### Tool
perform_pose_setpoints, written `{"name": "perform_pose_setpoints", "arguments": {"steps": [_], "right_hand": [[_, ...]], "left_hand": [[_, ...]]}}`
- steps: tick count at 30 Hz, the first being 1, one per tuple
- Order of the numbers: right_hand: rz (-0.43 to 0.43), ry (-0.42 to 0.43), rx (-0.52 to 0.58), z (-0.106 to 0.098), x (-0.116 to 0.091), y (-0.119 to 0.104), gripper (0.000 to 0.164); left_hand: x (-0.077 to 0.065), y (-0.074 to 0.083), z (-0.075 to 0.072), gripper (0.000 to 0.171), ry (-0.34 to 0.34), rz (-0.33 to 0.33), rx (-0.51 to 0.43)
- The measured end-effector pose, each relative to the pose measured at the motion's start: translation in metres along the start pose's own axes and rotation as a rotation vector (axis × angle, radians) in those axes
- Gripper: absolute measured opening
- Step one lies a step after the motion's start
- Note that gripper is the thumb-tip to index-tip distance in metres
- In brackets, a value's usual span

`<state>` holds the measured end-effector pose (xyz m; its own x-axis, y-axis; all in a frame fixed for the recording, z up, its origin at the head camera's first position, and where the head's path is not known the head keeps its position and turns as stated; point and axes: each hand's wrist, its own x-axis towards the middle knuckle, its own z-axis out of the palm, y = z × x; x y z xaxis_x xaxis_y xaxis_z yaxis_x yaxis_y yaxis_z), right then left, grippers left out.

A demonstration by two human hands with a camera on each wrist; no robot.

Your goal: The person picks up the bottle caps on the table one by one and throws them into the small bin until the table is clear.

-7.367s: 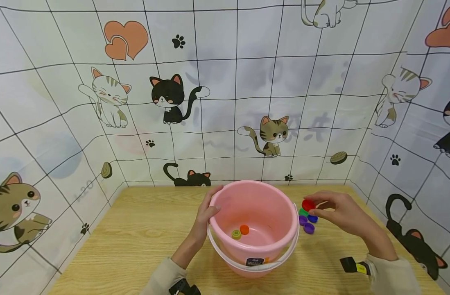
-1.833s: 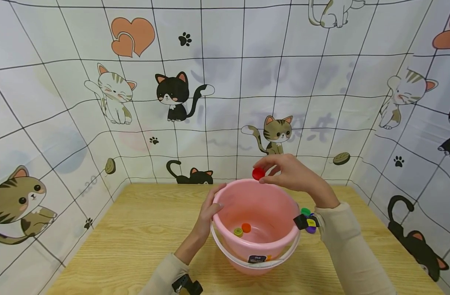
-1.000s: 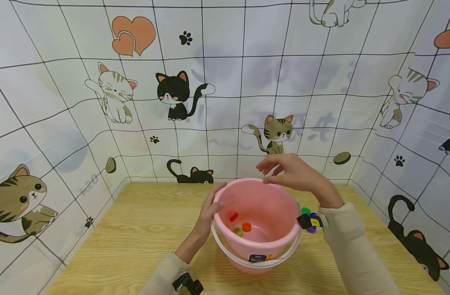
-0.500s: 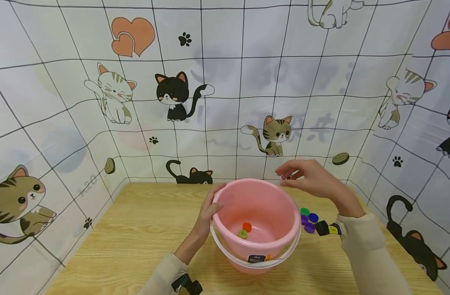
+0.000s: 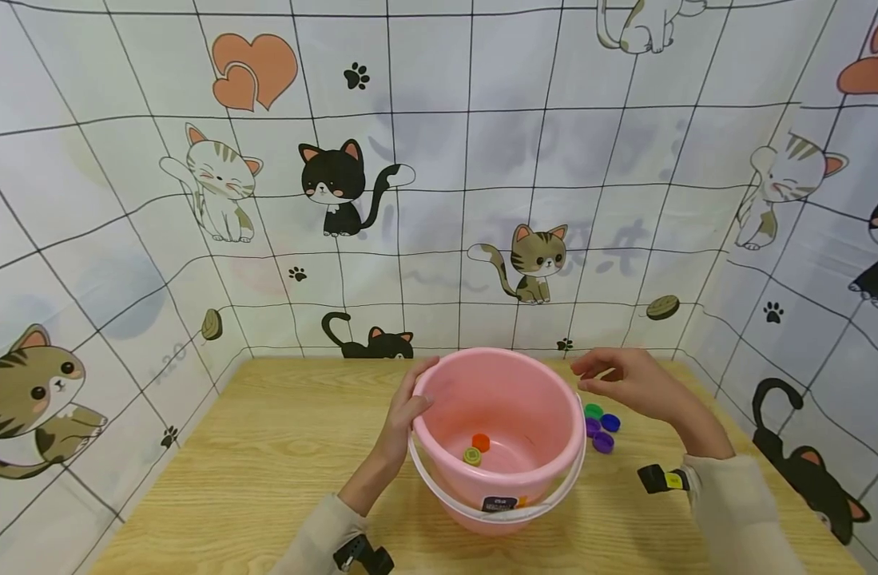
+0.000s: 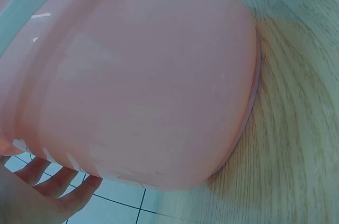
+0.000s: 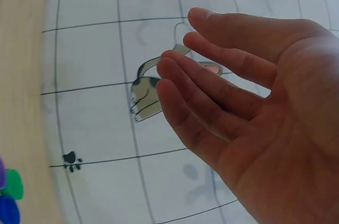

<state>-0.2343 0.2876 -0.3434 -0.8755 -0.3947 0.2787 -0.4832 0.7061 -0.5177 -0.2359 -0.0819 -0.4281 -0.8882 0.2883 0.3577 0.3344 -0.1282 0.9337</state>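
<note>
My left hand [image 5: 401, 414] grips the left rim of a pink plastic bucket [image 5: 499, 479], thumb over the edge and fingers along the outside. In the left wrist view, those fingers [image 6: 74, 195] lie against the bucket's wall. An orange bottle cap [image 5: 481, 442] and a yellow-green bottle cap [image 5: 471, 456] lie on the bucket's bottom; no red cap shows there. To the right of the bucket hovers my right hand [image 5: 636, 383], fingers loosely bent and nothing in them. Just below it, a green cap [image 5: 593, 411], a blue cap [image 5: 610, 422] and purple caps [image 5: 603, 442] sit on the table.
The bucket stands on a wood-grain table [image 5: 288, 455], its white handle [image 5: 439, 499] hanging down at the front. A white sheet [image 5: 424, 160] with black grid lines and cartoon cats encloses the table at the back and sides.
My right hand let a red cap drop into the bucket, then moved right and down toward the loose caps. The yellow-green cap shifted slightly. My left hand keeps its grip on the rim.
</note>
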Motion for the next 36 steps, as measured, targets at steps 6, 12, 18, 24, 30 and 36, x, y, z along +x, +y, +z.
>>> {"name": "perform_pose_setpoints", "arguments": {"steps": [6,12,18,24,30,36], "right_hand": [[0.014,-0.007,0.037,0.018,-0.008,0.027,0.019],[0.025,-0.008,0.047,0.028,-0.015,0.04,0.014],[0.032,-0.009,0.074,0.037,-0.022,0.053,0.014],[0.05,-0.014,0.085,0.046,-0.027,0.063,0.015],[0.039,-0.002,0.067,0.048,-0.03,0.074,0.016],[0.09,-0.001,0.069,0.056,-0.033,0.085,0.016]], "left_hand": [[-0.001,0.0,0.001,0.063,-0.006,-0.001,0.0],[-0.001,0.001,0.001,0.064,-0.007,0.0,0.006],[-0.001,0.003,-0.001,0.063,-0.005,-0.005,-0.001],[-0.001,0.002,-0.001,0.066,-0.001,0.0,0.014],[-0.001,0.002,0.0,0.065,-0.005,-0.005,0.005],[-0.001,0.0,0.0,0.063,0.002,-0.01,0.008]]}}
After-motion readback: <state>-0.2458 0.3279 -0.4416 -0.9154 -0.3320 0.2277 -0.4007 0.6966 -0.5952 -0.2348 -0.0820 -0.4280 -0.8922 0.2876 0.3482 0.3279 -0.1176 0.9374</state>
